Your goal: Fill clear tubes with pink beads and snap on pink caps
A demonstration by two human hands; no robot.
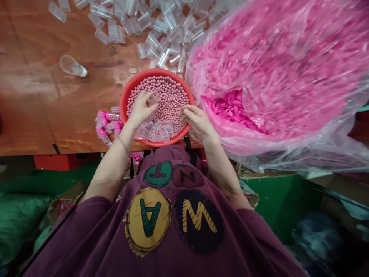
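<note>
A red plastic basin in front of me holds many small pink beads, with several clear plastic tubes lying at its near side. Over the left part of the beads, my left hand has its fingers curled toward the thumb; a see-through shape seems to be between them, too blurred to name. At the basin's right rim is my right hand, its fingers pressed together, and whatever they hold is hidden. Bead-filled tubes with pink caps lie left of the basin.
A large clear bag of pink plastic pieces covers the table's right side, its opening facing the basin. Many clear tubes are scattered behind the basin. A clear scoop-shaped piece lies on the wooden table at left.
</note>
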